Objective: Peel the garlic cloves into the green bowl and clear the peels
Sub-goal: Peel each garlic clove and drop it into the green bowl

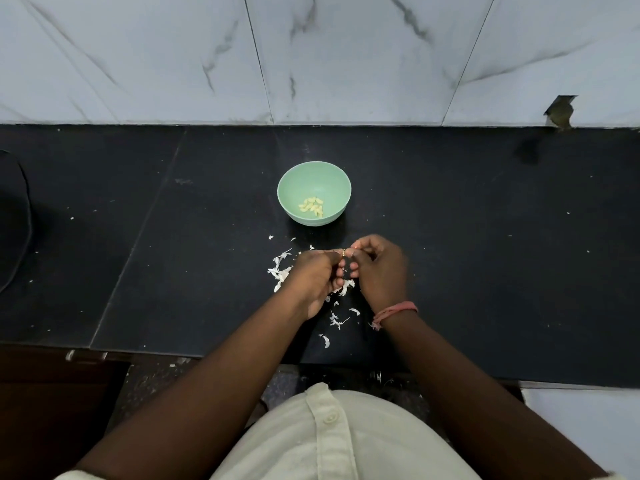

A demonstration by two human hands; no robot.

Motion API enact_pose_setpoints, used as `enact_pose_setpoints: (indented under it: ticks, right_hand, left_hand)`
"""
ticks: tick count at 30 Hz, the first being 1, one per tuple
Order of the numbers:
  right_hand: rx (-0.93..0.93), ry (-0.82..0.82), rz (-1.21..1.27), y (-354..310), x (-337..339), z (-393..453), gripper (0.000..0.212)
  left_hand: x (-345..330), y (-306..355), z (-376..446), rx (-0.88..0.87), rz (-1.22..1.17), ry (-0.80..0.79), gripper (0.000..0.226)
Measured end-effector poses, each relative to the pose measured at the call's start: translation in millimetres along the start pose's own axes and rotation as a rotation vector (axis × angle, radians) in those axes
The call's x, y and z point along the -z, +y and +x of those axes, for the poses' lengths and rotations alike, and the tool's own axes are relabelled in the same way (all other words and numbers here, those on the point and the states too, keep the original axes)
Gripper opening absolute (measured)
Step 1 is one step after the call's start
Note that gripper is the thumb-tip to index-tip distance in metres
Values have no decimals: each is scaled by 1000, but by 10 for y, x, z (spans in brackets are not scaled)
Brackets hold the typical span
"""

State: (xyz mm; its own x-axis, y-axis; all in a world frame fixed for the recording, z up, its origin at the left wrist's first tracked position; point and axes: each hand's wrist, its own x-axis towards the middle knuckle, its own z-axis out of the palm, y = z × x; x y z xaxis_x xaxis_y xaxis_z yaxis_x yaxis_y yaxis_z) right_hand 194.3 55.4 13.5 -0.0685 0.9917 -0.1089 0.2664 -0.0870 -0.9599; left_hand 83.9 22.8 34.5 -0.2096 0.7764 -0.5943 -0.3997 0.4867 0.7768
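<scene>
A green bowl (313,174) stands on the black counter (467,237) and holds several pale peeled garlic cloves (311,206). Just in front of it my left hand (313,282) and my right hand (379,271) meet, fingers curled, fingertips pressed together around something small that the fingers hide. White garlic peels (281,271) lie scattered on the counter to the left of my left hand, under both hands and toward the front edge.
A white marble-patterned tiled wall (311,57) rises behind the counter. A dark round object (14,220) sits at the far left edge. A notch in the wall tile (559,110) shows at back right. The counter's front edge (450,379) runs below my forearms.
</scene>
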Motion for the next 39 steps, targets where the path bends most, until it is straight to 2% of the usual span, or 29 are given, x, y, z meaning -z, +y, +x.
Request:
enact_pose_setpoints:
  ticks: [5,9,13,16,20,23,27,32,36,39]
  right_hand:
    - [-22,-66,23,-2,-45,-17,26]
    - [-81,-117,120,-55,-22,-26,13]
    - [-304,-114,497,-93,15,-20,9]
    - [-390,-137,609,-104,21,9,8]
    - [-417,-156,625,-93,-8,25,7]
    - [-395,-163,617,-77,-22,22,6]
    - [-342,-108,521,-39,-45,5,4]
    - [-250,-125,380,-57,-49,-30,5]
    - [-249,-186,443,-110,-12,-11,6]
    - [-320,-258,512,-169,13,24,9]
  left_hand:
    - [-12,-7,-8,-63,70,19,21]
    - [14,6,-20,-87,97,28,22]
    - [44,15,-16,-55,49,53,21]
    - [98,3,-10,-40,-47,73,11]
    - [151,-13,-26,-74,-157,52,16]
    - [157,8,-34,-69,-186,53,11]
    - [144,10,-48,-54,-196,59,9]
    - [146,-1,-67,-116,-76,111,8]
    - [173,17,-106,-206,72,103,16]
    - [187,60,-129,-249,115,66,13]
